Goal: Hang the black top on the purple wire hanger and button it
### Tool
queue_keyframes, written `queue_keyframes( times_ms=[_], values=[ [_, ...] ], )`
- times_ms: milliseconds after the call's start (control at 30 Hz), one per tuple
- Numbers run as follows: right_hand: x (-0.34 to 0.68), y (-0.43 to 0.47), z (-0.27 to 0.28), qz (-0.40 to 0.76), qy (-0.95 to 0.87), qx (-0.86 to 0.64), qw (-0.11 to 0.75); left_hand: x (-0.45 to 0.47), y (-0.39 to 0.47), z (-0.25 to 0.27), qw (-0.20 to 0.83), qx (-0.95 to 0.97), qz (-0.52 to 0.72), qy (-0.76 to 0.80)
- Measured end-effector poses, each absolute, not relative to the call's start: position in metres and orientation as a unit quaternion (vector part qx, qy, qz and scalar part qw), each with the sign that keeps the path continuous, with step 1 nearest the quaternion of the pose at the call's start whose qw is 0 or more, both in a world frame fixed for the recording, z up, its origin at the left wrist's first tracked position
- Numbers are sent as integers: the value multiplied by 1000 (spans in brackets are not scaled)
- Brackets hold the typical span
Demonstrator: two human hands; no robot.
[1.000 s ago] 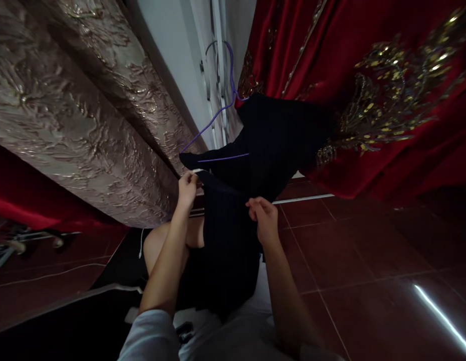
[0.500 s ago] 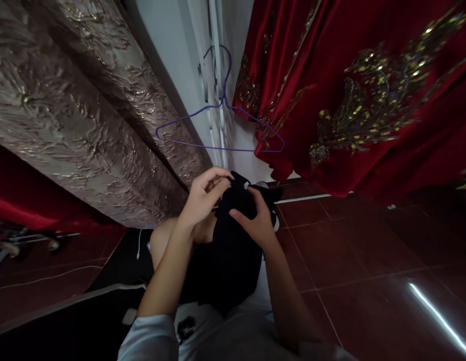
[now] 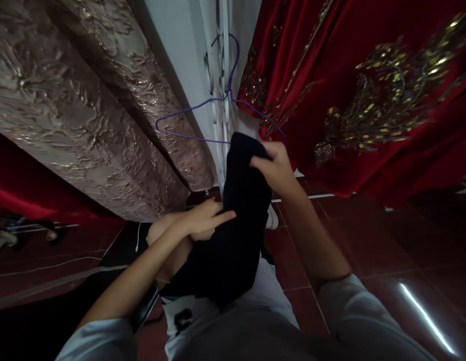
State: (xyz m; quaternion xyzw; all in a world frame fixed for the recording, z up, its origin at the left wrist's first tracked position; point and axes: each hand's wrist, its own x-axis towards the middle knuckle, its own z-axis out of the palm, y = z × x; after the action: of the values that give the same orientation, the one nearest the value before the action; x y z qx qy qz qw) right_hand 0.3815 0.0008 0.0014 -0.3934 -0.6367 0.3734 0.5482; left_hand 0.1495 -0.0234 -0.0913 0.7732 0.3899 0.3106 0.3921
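Note:
A black or very dark navy piece of cloth (image 3: 242, 220), apparently a garment, lies over my lap with its far end raised. At that raised end my right hand (image 3: 276, 168) is closed on the upper right corner, thumb on top of the fabric. My left hand (image 3: 205, 219) is at the cloth's left edge, one digit stretched across its surface and the others bent at the side, seeming to pinch the edge. Behind the cloth hangs a purple wire hanger (image 3: 191, 108) with nothing on it; the cloth hides part of its lower bar.
A red satin garment (image 3: 368, 170) with gold sequins hangs on the right, and a beige textured fabric (image 3: 105, 125) on the left. White upright poles (image 3: 223, 60) stand between them. Below are dark red floor tiles (image 3: 353, 235), a white shoe (image 3: 272, 218) and a white cable (image 3: 138, 238).
My right hand has moved up and away, lifting the far end of the dark cloth in front of the hanger. My left hand has dropped back toward me along the cloth's left side.

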Motion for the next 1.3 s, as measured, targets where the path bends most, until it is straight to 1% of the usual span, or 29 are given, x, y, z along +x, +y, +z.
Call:
queue_keyframes(
  times_ms=[67,100,133,200,267,367,433,500,567,633,700,833,933,1000,1067,1133,1167,1233,1300],
  values=[
    [376,40,2,302,-631,-415,582,134,-16,-88,372,803,239,399],
    [371,60,-4,280,-622,-420,599,124,-11,-85,350,807,227,417],
    [364,78,-13,264,-607,-422,619,114,-5,-83,326,792,247,452],
    [351,108,-38,273,-591,-416,635,91,7,-81,291,763,275,508],
    [343,123,-65,313,-583,-422,620,69,16,-85,282,746,279,535],
    [351,121,-89,346,-587,-437,587,45,22,-99,318,725,287,540],
    [368,111,-92,347,-595,-437,579,37,25,-106,336,714,294,539],
    [389,100,-86,334,-601,-440,578,35,30,-102,333,708,310,540],
    [408,93,-77,309,-612,-448,574,37,36,-87,293,708,360,532],
    [421,88,-67,290,-620,-454,570,45,41,-62,216,723,419,505],
    [425,82,-61,301,-627,-456,556,58,44,-34,157,730,469,471],
    [409,61,-60,354,-646,-438,516,96,49,11,167,707,525,442],
    [392,42,-61,334,-672,-409,518,117,58,25,160,721,517,434],
    [389,30,-59,318,-683,-398,523,120,67,28,129,736,502,435],
    [395,22,-55,307,-671,-401,543,116,75,27,76,760,477,434],
    [408,15,-50,275,-621,-414,606,109,80,26,30,782,450,429],
    [417,12,-49,241,-596,-421,640,106,81,26,20,787,443,429],
    [437,8,-45,157,-562,-431,688,104,81,26,40,776,455,436],
    [455,7,-43,103,-567,-440,689,106,79,28,82,750,483,445]
  ],
)
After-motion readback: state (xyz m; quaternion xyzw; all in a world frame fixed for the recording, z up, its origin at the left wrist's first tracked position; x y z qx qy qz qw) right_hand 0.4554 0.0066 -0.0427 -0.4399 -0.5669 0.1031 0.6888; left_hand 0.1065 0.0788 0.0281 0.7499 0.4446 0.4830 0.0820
